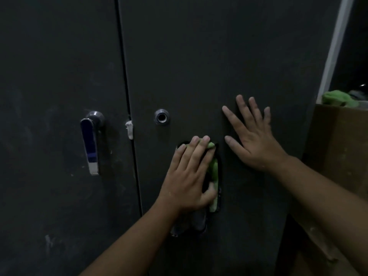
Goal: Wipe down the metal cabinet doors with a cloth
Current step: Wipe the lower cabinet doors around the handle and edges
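Two dark metal cabinet doors fill the view, the left door (59,66) and the right door (199,52), both closed. My left hand (189,176) lies over a green cloth (214,172) on the right door, fingers spread over it and thumb curled against its edge. The cloth sits at a dark oval recess in the door and is mostly hidden under the hand. My right hand (253,140) rests flat on the right door beside it, fingers spread, holding nothing.
The left door carries a lever handle (90,144). A round lock hole (161,117) sits above my left hand, and a white blob (129,129) clings to the seam. A cardboard box (338,156) holding green fabric (336,98) stands at the right.
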Tool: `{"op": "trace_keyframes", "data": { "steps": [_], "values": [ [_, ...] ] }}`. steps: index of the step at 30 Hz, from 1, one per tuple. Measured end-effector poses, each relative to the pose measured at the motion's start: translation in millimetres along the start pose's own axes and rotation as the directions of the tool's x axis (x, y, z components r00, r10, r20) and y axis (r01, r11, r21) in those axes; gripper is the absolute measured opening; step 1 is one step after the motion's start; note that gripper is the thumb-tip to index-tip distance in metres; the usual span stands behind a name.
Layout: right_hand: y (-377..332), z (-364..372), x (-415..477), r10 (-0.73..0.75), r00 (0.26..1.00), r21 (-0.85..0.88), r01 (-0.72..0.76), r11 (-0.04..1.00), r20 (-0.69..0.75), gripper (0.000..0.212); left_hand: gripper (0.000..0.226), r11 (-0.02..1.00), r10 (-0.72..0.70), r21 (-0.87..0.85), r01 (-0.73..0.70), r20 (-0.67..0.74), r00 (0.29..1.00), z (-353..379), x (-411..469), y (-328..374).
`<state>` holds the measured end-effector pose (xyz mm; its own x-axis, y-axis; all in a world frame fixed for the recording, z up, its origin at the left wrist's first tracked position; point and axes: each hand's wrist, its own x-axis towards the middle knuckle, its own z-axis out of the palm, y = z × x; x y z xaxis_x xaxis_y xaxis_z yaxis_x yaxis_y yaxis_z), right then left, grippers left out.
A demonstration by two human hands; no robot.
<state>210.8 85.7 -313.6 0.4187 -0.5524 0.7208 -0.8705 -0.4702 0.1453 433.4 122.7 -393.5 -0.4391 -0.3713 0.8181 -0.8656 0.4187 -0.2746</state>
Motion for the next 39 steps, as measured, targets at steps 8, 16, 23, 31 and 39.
{"op": "trace_keyframes", "data": {
  "steps": [8,16,23,31,39],
  "values": [
    [-22,29,-29,0.103,0.982,0.159,-0.077,0.984,-0.161,0.068,0.054,0.883,0.372,0.255,-0.394,0.132,0.919,57,-60,11],
    [-54,93,-115,0.163,0.986,0.164,-0.156,0.974,-0.029,0.066,0.052,0.812,0.443,0.249,-0.527,0.324,0.836,68,-159,-3],
    [-79,140,-170,0.283,0.955,0.263,-0.296,0.918,0.089,0.078,0.037,0.977,0.077,0.196,-0.078,0.015,0.997,38,-167,-25],
    [-82,171,-193,0.264,0.958,0.264,-0.285,0.921,0.111,0.088,0.028,0.987,0.131,0.098,-0.128,-0.026,0.991,84,-207,-1],
    [-104,208,-220,0.216,0.970,0.216,-0.235,0.948,0.109,0.077,0.051,0.782,0.534,0.046,-0.622,0.467,0.705,124,-280,17]
  ]
}}
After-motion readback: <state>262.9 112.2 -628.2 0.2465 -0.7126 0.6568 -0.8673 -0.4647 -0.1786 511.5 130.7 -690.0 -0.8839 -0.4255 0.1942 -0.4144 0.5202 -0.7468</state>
